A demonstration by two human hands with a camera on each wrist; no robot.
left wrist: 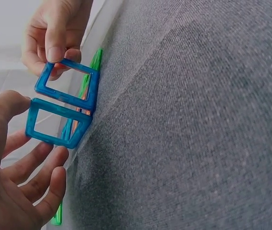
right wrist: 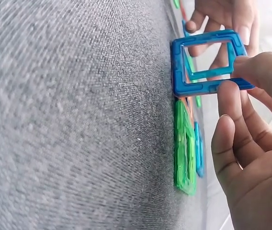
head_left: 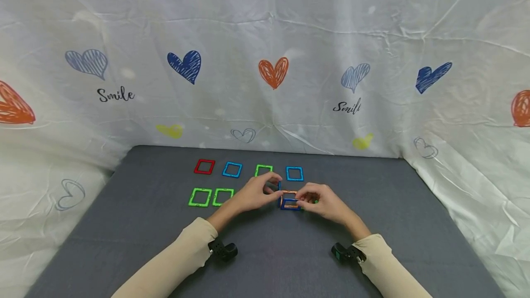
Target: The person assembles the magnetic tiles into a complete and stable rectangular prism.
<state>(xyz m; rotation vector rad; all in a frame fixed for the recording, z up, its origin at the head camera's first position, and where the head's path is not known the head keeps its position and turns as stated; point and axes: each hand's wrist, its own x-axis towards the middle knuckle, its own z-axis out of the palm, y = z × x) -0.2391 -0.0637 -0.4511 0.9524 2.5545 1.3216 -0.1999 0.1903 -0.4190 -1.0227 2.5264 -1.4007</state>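
Note:
Two blue square magnetic frame tiles stand upright beside each other, meeting near an orange frame tile (head_left: pixel 289 191) on the table. My left hand (head_left: pixel 253 193) pinches the left blue tile (left wrist: pixel 54 140) between thumb and fingertips at its edges. With thumb and fingers, my right hand (head_left: pixel 325 200) grips the upper edge of the other blue tile (right wrist: pixel 198 87), which faces me. A green frame tile (right wrist: pixel 180 163) lies flat next to that one, mostly hidden under my right hand in the head view.
Behind my hands lie a red tile (head_left: pixel 196 170), a blue tile (head_left: pixel 225 172), a partly covered green tile (head_left: pixel 264 166) and another blue tile (head_left: pixel 295 179). Two green tiles (head_left: pixel 191 197) lie left of my left hand. A printed cloth (head_left: pixel 232 105) hangs behind the grey table (head_left: pixel 273 261).

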